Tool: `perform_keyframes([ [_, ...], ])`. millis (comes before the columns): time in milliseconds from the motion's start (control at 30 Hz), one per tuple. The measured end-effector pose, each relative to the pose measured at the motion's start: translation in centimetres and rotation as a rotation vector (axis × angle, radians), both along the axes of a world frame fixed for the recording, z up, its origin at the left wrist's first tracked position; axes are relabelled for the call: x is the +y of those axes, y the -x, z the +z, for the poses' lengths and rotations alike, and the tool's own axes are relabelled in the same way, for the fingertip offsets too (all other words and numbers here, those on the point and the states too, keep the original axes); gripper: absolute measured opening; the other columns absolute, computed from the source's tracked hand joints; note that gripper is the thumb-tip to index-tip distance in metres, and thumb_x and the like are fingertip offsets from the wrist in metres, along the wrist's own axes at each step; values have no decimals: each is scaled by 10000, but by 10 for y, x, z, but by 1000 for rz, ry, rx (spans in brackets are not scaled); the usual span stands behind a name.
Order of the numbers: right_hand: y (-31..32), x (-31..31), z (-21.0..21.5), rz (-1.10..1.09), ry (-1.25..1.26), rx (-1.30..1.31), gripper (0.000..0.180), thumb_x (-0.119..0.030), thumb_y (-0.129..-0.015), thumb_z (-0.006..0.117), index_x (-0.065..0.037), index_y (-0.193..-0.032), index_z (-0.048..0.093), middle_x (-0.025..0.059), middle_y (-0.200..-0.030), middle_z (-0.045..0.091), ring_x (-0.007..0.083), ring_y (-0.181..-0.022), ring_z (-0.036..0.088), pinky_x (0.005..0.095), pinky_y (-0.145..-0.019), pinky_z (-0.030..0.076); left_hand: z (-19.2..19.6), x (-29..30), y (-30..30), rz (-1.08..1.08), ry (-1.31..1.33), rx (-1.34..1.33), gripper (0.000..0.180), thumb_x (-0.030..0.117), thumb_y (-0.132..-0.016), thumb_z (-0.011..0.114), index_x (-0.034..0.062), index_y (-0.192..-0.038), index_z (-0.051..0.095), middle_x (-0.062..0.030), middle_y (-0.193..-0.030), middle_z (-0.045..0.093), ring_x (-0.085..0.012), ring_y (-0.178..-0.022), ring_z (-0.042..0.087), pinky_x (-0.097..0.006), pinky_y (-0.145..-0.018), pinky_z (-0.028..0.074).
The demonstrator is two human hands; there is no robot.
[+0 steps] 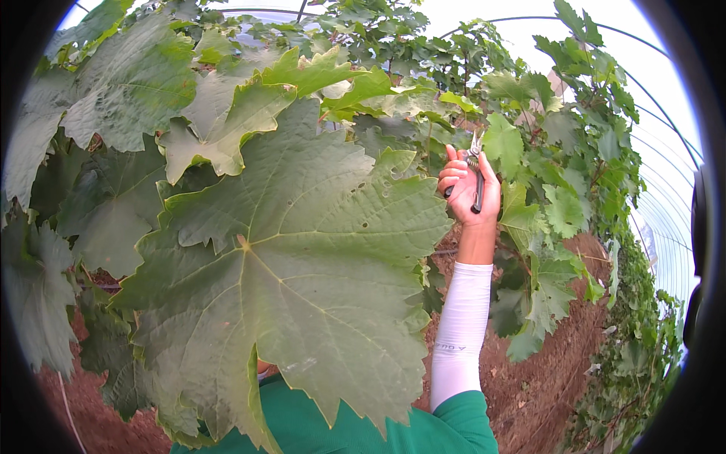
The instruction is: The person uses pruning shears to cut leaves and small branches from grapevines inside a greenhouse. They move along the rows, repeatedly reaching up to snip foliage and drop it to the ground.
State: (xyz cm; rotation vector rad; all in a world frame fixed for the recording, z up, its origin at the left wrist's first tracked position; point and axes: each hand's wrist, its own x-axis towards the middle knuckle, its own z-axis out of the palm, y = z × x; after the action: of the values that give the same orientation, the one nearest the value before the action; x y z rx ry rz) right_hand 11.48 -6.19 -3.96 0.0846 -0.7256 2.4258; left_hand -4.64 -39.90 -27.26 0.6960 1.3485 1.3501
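Raised among the vines, my right hand (476, 193) is closed around a pair of pruning shears (478, 178) with dark handles. The metal blades point upward, beside a bright green leaf (504, 144). A white sleeve (463, 318) covers that forearm. One large grape leaf (302, 250) fills the middle of the picture, very close, with a few small holes in it. My left hand cannot be seen; the big leaf hides much of that side.
More grape leaves (128, 83) crowd the left and top. Vines with foliage (575, 136) stand at the right, above reddish-brown soil (529, 393). Another leafy row (635, 363) runs along the far right. Curved metal hoops (658, 113) hold up a pale plastic cover.
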Motion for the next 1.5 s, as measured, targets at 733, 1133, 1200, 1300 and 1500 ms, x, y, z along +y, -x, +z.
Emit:
perform_keyframes([
  [733,-52,-181,-70,-409,-847,-514,488,-346,-892,597,20,-1189,469,113,-916,594,137,-774,548,283,-712,458,10,55,-35,-148,-290,217,421,165,-907,609,1,-1257,442,-90,-1099,583,-170,-1023,554,-333,-879,431],
  [1133,-94,-187,-109,-938,-973,-554,454,-179,-865,642,11,-1214,422,77,-1048,508,147,-915,510,295,-827,430,58,96,-101,-481,-372,419,346,178,-910,595,14,-1179,450,-52,-855,493,-104,-766,454,-289,-668,403],
  [1200,-106,-181,-121,-947,-1113,-549,445,-174,-865,640,10,-1210,429,81,-1072,508,161,-949,513,306,-837,431,78,91,-111,-527,-277,372,363,170,-913,592,11,-1203,442,-55,-890,519,-101,-806,479,-287,-705,423],
  [1300,-117,-174,-139,-950,-1193,-458,428,-164,-860,643,6,-1198,445,86,-1093,514,175,-983,516,321,-844,434,88,93,-124,-527,-275,310,369,178,-906,598,9,-1199,453,-56,-915,535,-105,-837,499,-287,-740,433],
  [1500,-126,-171,-126,-800,-1183,-363,410,-140,-844,648,4,-1178,459,78,-1060,526,168,-967,522,317,-840,435,81,93,-124,-491,-169,63,358,219,-886,619,6,-1149,503,-51,-931,539,-116,-866,516,-288,-781,439],
])
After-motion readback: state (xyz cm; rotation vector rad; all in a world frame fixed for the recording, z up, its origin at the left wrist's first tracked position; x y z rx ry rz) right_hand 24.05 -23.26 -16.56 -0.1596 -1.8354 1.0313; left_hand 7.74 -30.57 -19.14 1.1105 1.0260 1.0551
